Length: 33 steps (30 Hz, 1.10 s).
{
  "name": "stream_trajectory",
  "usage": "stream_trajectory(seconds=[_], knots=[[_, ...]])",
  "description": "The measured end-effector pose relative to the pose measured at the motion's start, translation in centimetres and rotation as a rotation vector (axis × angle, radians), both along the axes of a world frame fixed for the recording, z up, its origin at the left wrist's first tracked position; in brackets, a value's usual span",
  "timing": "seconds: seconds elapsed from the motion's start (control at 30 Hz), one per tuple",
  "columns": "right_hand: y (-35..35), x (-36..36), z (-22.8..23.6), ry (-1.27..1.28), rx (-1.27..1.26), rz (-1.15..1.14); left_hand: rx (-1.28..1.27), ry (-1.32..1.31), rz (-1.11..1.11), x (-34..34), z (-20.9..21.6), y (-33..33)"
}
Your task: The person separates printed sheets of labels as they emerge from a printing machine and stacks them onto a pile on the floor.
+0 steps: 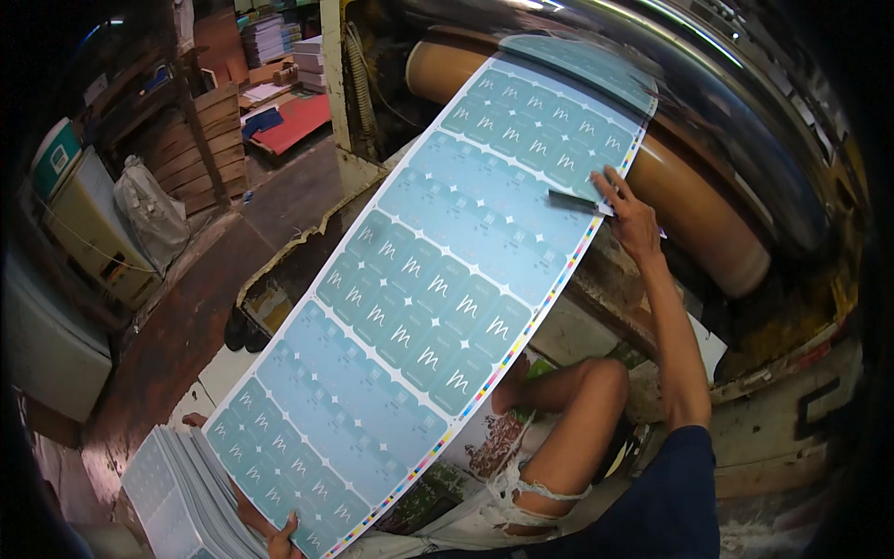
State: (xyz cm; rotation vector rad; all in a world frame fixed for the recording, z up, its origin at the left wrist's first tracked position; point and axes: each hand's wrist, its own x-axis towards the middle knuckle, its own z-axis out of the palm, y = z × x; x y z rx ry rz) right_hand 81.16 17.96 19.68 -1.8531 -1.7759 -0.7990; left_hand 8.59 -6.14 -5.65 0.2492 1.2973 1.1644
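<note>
A long printed sheet (400,279) in green and light blue bands, with a colour-bar strip along its right edge, slants from lower left up to the rollers. My left hand (283,540) pinches its near lower corner, thumb on top; the other fingers are hidden underneath. At the sheet's right edge, near the rollers, my right hand (629,219) holds a dark flat strip (572,201) with a pale end, lying across the print. Its exact kind is unclear. The index finger rests forward on the sheet.
Behind the sheet are a brown roller (694,210) and a shiny metal cylinder (745,112). A thick stack of printed sheets (182,494) stands at lower left. Beyond lie a red board (293,124), a white sack (149,214) and a wooden panel (209,140). My bent knee is below the sheet.
</note>
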Motion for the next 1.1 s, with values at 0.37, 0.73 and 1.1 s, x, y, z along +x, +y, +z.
stream_trajectory(seconds=[0.37,0.73,1.1], knots=[[0.9,0.5,7.6,0.167,-0.516,0.216,-0.021,0.184,0.046,-3.4,-6.1,-5.0],[-1.6,-5.1,4.2,0.435,-0.295,0.062,-0.086,0.281,0.111,-2.8,2.8,5.0],[0.0,-8.5,5.6,0.55,-0.441,0.288,-0.052,0.9,-0.032,-1.6,-7.8,8.4]])
